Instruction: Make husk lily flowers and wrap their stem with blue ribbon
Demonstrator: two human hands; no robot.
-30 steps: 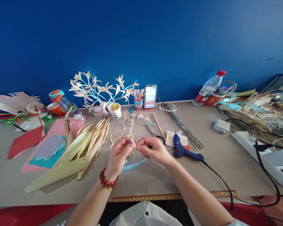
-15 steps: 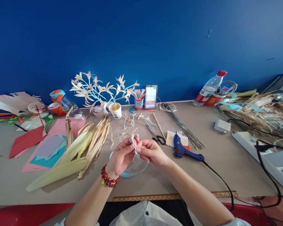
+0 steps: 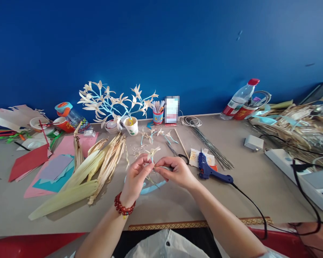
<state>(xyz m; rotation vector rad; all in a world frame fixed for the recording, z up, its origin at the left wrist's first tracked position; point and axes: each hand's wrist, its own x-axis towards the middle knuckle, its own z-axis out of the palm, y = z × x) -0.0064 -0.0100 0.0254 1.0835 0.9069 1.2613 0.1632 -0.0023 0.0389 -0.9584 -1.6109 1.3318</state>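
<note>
My left hand (image 3: 135, 176) pinches the stem of a small cream husk flower (image 3: 152, 154), petals upward, above the table. Beside it, my right hand (image 3: 177, 172) has thumb and fingers closed on a light blue ribbon at the stem. A loop of that ribbon (image 3: 153, 188) hangs below both hands. Thin wire ends show under the fingers. Black-handled scissors (image 3: 183, 157) lie just beyond my right hand. Several small flowers on blue stems (image 3: 151, 137) rest farther back, behind pale scraps.
Corn husks (image 3: 83, 175) and coloured paper (image 3: 54, 167) lie at left. A blue glue gun (image 3: 204, 166) and wires (image 3: 212, 148) are at right, near a power strip (image 3: 293, 175). Behind stand a cup (image 3: 131, 127) of husk flowers, a pen cup (image 3: 158, 117) and a bottle (image 3: 238, 102).
The right hand has turned and moved slightly away from the left, drawing the ribbon out sideways. The flower now stands more upright, its petals clearer above the left fingers.
</note>
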